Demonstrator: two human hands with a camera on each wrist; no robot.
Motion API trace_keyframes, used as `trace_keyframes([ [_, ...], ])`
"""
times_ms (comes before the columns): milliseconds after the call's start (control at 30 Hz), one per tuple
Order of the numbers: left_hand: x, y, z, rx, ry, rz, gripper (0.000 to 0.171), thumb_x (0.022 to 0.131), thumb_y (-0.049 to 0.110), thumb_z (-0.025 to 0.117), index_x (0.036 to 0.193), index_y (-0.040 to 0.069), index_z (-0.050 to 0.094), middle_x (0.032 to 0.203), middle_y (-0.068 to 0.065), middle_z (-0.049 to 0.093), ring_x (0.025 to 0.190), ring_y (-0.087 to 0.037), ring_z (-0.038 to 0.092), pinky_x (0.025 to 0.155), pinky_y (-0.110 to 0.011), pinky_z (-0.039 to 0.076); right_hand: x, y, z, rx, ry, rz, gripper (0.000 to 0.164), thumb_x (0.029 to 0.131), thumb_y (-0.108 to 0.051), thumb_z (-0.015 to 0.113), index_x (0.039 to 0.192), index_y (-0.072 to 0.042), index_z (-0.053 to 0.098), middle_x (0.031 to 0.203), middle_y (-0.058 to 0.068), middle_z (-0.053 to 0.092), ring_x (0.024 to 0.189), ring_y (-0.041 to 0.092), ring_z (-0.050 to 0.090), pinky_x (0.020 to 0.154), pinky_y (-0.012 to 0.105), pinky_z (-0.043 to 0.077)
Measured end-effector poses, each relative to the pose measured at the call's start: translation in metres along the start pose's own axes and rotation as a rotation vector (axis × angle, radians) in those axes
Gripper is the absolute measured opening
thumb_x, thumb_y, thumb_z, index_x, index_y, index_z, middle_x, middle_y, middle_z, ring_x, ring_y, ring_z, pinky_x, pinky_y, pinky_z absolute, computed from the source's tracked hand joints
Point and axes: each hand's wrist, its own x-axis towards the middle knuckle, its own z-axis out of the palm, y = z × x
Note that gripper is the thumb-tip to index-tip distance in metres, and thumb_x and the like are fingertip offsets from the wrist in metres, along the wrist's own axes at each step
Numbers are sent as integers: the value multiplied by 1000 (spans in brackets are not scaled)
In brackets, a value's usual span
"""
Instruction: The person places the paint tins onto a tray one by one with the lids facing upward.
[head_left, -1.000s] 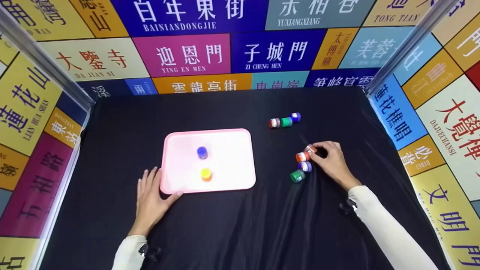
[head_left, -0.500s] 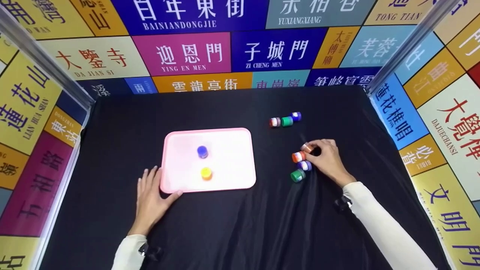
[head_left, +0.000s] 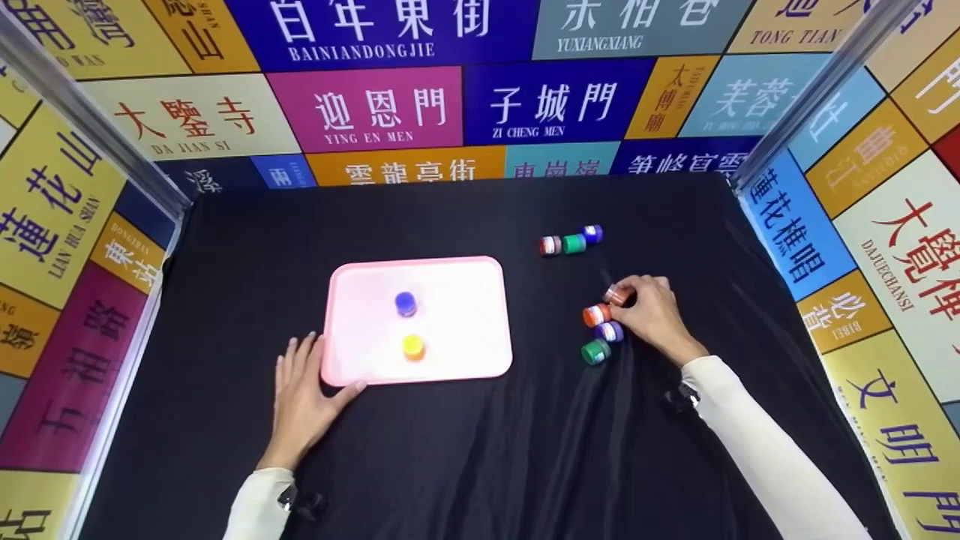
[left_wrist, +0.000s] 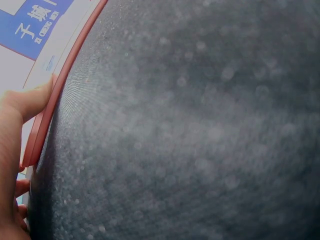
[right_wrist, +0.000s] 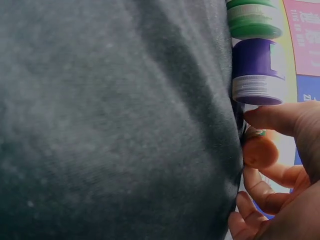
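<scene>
My right hand (head_left: 651, 313) pinches a small brownish-orange paint jar (head_left: 616, 295) between thumb and fingers, low at the black cloth. In the right wrist view this jar's round orange end (right_wrist: 261, 152) shows between the thumb and the curled fingers. Right beside it lie an orange-red paint jar (head_left: 597, 314), a purple one (head_left: 609, 331) and a green one (head_left: 596, 351). My left hand (head_left: 301, 401) rests at the near left corner of a pink-rimmed white tray (head_left: 465, 322), fingers extended along its side. In the left wrist view the thumb (left_wrist: 37, 100) touches the tray's rim.
On the tray stand a blue-purple jar (head_left: 405, 304) and a yellow jar (head_left: 413, 347). Farther back lie a red jar (head_left: 550, 245), a green jar (head_left: 574, 244) and a blue jar (head_left: 592, 234). Printed panels (head_left: 367, 105) wall the black cloth (head_left: 480, 450) at back and sides.
My right hand has shifted slightly left with the brownish-orange jar, and the orange-red jar beside it has slid a little left. My left hand and the tray have stayed put.
</scene>
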Motion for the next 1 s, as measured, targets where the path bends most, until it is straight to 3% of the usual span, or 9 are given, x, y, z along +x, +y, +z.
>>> trace_keyframes([
  [567, 0, 0, 0, -2, 8, 5, 106, 83, 54, 91, 162, -4, 48, 170, -28, 42, 164, -51, 23, 135, -66, 7, -1, -11, -7, 130, 66, -19, 29, 88, -10, 87, 112, 2, 74, 109, 24, 73, 113, 45, 55, 99, 52, 42],
  [1000, 0, 1, 0, 1, 2, 0, 108, 84, 55, 90, 164, -3, 47, 171, -28, 41, 164, -51, 22, 135, -66, 8, -2, -46, 9, 203, 48, -39, 38, 86, -11, 90, 119, 1, 76, 114, 21, 75, 120, 40, 59, 105, 51, 47],
])
